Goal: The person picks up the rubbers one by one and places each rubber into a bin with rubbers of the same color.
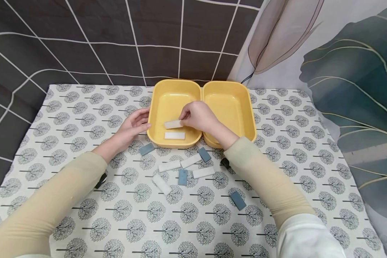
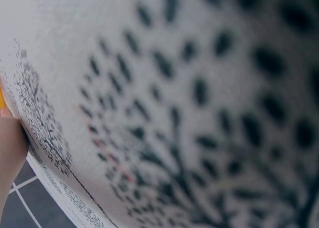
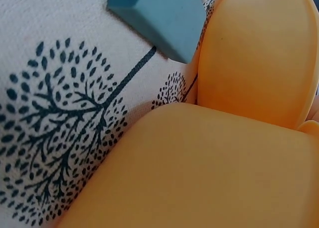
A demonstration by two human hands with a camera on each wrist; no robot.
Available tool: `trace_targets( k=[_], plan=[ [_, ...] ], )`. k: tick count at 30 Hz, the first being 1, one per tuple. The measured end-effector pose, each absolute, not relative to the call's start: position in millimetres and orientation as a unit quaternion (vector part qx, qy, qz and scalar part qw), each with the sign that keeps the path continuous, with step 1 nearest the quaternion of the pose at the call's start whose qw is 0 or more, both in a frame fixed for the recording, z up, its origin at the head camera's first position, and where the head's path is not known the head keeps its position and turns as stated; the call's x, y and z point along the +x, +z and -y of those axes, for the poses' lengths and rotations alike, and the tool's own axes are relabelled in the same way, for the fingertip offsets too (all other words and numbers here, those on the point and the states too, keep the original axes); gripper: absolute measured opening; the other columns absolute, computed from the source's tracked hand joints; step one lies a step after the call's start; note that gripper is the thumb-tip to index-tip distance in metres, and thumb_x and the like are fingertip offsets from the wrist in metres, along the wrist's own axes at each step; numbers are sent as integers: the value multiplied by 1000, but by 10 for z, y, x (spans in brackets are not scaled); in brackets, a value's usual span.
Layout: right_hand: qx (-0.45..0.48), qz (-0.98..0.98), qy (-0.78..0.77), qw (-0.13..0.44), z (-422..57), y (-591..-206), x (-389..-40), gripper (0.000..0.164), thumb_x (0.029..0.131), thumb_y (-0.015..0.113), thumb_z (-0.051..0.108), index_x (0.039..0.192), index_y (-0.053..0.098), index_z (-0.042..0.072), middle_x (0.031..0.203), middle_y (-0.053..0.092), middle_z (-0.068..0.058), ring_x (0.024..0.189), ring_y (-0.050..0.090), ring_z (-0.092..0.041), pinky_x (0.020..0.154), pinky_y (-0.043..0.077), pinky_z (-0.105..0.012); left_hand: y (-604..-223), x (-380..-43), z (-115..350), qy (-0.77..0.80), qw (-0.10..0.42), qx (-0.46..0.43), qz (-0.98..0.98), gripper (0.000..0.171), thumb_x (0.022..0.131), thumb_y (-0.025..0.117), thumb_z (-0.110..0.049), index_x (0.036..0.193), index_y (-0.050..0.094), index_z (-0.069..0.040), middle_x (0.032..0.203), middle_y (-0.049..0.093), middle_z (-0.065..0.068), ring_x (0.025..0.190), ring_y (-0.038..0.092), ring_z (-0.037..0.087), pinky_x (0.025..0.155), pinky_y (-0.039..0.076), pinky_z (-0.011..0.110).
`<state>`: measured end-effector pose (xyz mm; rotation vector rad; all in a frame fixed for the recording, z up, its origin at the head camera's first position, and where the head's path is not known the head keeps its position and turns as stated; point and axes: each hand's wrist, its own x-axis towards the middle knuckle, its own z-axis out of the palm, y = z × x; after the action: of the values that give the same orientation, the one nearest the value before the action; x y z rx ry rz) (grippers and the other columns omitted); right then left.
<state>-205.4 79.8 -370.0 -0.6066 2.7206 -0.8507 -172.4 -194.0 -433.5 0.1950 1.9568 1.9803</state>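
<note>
My right hand [image 1: 200, 116] reaches into the left yellow box [image 1: 151, 122] and pinches one end of a white block [image 1: 172, 124] just above its floor. A second white block [image 1: 175, 135] lies flat in the same box, nearer its front wall. Against the outside of that box's left wall rests my left hand [image 1: 132, 129], its fingers and thumb extended. The left wrist view shows mostly blurred cloth. In the right wrist view, a blue-grey block [image 3: 157, 19] appears beside the yellow boxes.
The right yellow box [image 1: 227, 104] stands against the left one. In front of them, several white blocks [image 1: 169, 166] and several blue-grey blocks [image 1: 182, 177] lie scattered on the tree-print cloth [image 1: 142, 215]. A dark tiled-pattern curtain [image 1: 158, 32] hangs behind.
</note>
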Motion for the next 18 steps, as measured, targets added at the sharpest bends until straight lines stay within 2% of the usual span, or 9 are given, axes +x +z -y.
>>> trace_targets(
  k=[8, 18],
  plan=[
    [-215, -939, -239, 123, -785, -3672, -2054, 8, 88, 84, 10, 95, 83, 9, 96, 81, -6, 90, 71, -21, 88, 60, -32, -4338, -1733, 1939, 701, 174, 71, -688, 67, 100, 55, 5, 163, 31, -1, 141, 54, -10, 130, 54, 7, 116, 47, 15],
    [-221, -947, -195, 129, -762, -3647, -2042, 10, 92, 80, 11, 101, 83, 9, 102, 81, -7, 98, 72, -22, 95, 60, -34, -4341, -1726, 1937, 702, 171, 73, -688, 68, 100, 55, 5, 163, 31, 0, 146, 52, -5, 130, 54, 7, 116, 47, 15]
  ],
)
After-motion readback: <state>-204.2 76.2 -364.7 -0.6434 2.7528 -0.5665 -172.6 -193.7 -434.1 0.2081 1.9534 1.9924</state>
